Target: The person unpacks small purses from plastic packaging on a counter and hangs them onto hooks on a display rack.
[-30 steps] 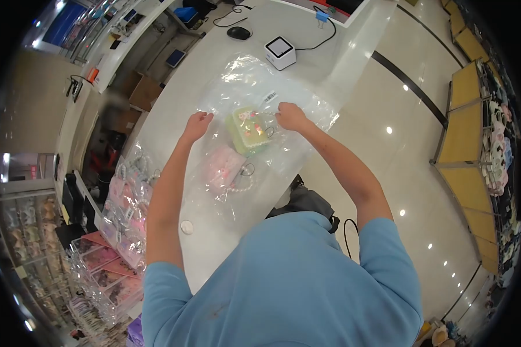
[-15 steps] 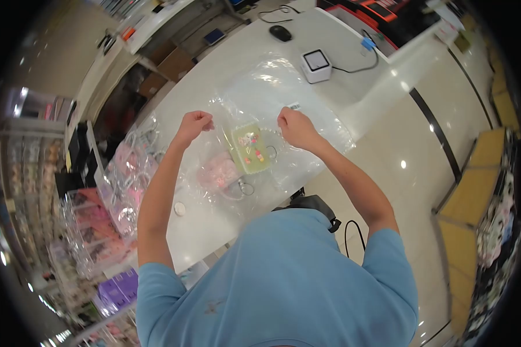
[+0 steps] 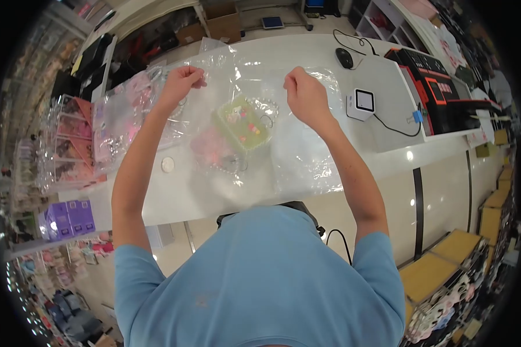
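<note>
Right hand [image 3: 308, 98] farther from green pouch [image 3: 243, 124], long axis toward lower right

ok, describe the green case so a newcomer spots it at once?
On the white table, find the clear plastic in front of the person. Between the left hand and right hand, a little nearer the body, lies the green case. It's pale green with small colourful decorations on its face; its neighbour, the pink case, is nearer the body.

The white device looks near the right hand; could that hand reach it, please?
Probably yes: nothing stands between the right hand and the white device, though that hand is curled.
</note>
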`<state>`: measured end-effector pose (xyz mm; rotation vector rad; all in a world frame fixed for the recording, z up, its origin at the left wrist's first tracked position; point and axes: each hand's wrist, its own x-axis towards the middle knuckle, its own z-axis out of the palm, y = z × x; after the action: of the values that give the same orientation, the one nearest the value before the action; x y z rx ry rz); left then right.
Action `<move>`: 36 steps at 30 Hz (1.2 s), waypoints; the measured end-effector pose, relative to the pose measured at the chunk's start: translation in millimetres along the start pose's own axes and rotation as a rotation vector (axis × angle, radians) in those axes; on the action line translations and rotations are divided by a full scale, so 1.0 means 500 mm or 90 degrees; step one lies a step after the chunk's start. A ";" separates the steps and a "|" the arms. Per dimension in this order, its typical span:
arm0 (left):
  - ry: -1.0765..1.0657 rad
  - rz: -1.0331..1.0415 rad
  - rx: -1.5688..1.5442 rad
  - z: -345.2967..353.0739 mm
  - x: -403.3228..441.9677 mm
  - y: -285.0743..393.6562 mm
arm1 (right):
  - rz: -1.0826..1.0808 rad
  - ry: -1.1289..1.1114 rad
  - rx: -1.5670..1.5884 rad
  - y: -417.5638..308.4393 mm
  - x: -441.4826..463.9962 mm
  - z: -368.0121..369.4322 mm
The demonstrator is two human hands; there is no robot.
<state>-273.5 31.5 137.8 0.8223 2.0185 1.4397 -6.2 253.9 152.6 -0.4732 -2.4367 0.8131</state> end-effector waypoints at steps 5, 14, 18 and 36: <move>0.048 0.018 -0.023 -0.039 0.004 0.026 | -0.038 0.032 0.000 -0.022 0.069 -0.004; 0.076 0.077 -0.059 -0.072 0.071 0.055 | -0.147 0.118 -0.082 -0.018 0.192 0.005; 0.086 0.097 -0.079 -0.075 0.108 0.052 | -0.129 0.121 -0.105 -0.013 0.226 0.011; 0.093 0.309 -0.181 -0.049 0.084 0.186 | -0.343 0.383 -0.129 -0.074 0.200 -0.156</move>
<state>-303.1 69.9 230.9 1.1591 1.7202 2.0509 -47.1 307.9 265.9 -0.0898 -1.9345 0.1575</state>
